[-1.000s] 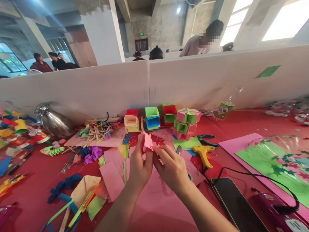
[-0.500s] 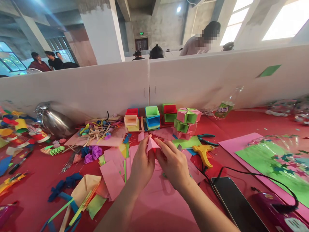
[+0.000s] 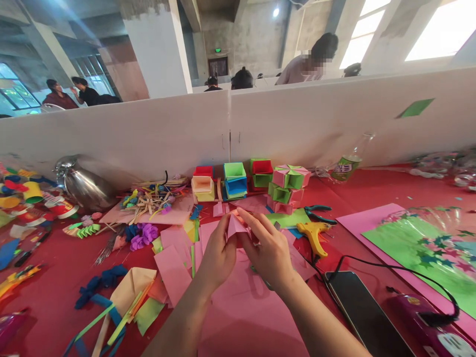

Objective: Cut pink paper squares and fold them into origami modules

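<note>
Between my two hands is a small folded piece of pink paper [image 3: 236, 225], its crease raised to a peak. My left hand [image 3: 222, 250] pinches its left side, thumb against the fingers. From the right, my right hand [image 3: 268, 248] grips the other side with thumb and forefinger. Both hands hover over a large pink sheet [image 3: 249, 317] in the middle of the table. More pink paper pieces [image 3: 174, 275] lie left of my hands. Beyond my fingertips stand folded paper boxes [image 3: 235, 179] and a pink and green stack of paper cubes [image 3: 288, 188].
At right lie a yellow glue gun [image 3: 314, 237], pliers [image 3: 320, 214], a phone [image 3: 366, 310] and a black cable. A glass bottle [image 3: 353, 158] leans by the white partition [image 3: 156, 131]. A metal jug [image 3: 85, 183] and craft scraps fill the left. People are beyond the partition.
My fingers have shifted slightly on the folded pink paper, and its peak has tilted a little to the right. Both hands still hold it in nearly the same place.
</note>
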